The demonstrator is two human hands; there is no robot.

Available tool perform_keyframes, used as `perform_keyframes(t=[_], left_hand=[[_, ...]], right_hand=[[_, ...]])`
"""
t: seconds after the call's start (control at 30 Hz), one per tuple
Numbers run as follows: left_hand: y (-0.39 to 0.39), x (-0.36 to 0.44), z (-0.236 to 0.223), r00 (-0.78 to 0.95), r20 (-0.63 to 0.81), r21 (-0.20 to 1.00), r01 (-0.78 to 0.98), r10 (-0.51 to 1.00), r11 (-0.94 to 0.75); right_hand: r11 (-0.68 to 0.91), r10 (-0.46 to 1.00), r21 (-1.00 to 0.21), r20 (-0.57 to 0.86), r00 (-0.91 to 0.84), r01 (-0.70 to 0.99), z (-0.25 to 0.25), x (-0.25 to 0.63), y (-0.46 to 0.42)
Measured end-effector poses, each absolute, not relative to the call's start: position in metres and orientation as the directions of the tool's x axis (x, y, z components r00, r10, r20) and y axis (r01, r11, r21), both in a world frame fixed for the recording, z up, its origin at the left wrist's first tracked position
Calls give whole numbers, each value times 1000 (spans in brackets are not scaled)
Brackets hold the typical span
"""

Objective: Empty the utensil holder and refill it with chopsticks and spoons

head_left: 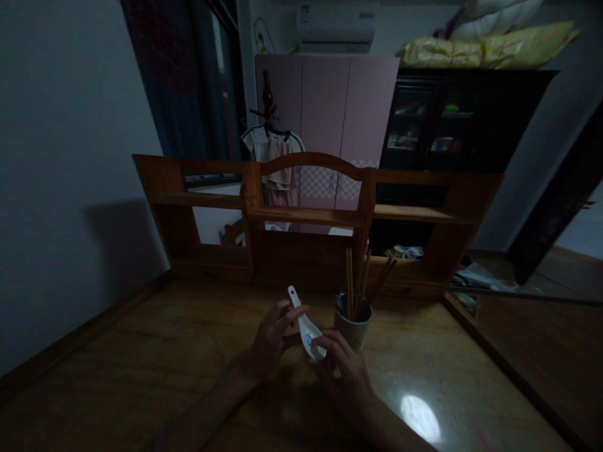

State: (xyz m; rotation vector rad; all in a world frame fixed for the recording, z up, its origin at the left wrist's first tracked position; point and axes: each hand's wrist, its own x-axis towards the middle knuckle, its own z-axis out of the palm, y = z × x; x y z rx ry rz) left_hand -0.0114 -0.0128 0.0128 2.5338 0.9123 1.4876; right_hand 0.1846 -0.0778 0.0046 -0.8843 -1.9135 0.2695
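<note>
A white soup spoon (304, 326) with a blue pattern in its bowl is held above the wooden desk. Its handle, with a small hole at the tip, points up and away to the left. My left hand (273, 336) grips the handle between its fingers. My right hand (346, 367) pinches the bowl end, fingers over the rim. Just beyond my right hand stands a light-coloured cup (353, 329) holding several wooden chopsticks (357, 282) and some darker utensils that I cannot make out.
Along the back of the desk (198, 339) runs a wooden shelf unit (306, 216). A wall (70, 220) borders the left side. A bright light reflection (419, 415) lies on the desktop at right. Behind are a pink wardrobe (325, 107) and a dark cabinet (471, 119).
</note>
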Motion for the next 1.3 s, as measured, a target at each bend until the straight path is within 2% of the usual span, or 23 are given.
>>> perform_keyframes(t=[0.3,0.5,0.83,1.07,1.3], left_hand=[[-15,-12,11,339,752,423,410,565,-808],[-14,-12,10,340,767,378,446,544,-811],[-15,-11,11,349,737,431,418,579,-800],[-14,-11,12,350,755,381,453,554,-806],[-15,-12,9,352,740,399,457,573,-795]], right_hand=[[723,670,-520,690,-275,455,4,186,-78],[719,676,-527,682,-280,453,4,185,-79],[734,662,-514,688,-298,443,5,186,-78],[729,670,-520,677,-305,445,6,185,-79],[729,669,-525,685,-290,440,8,184,-79]])
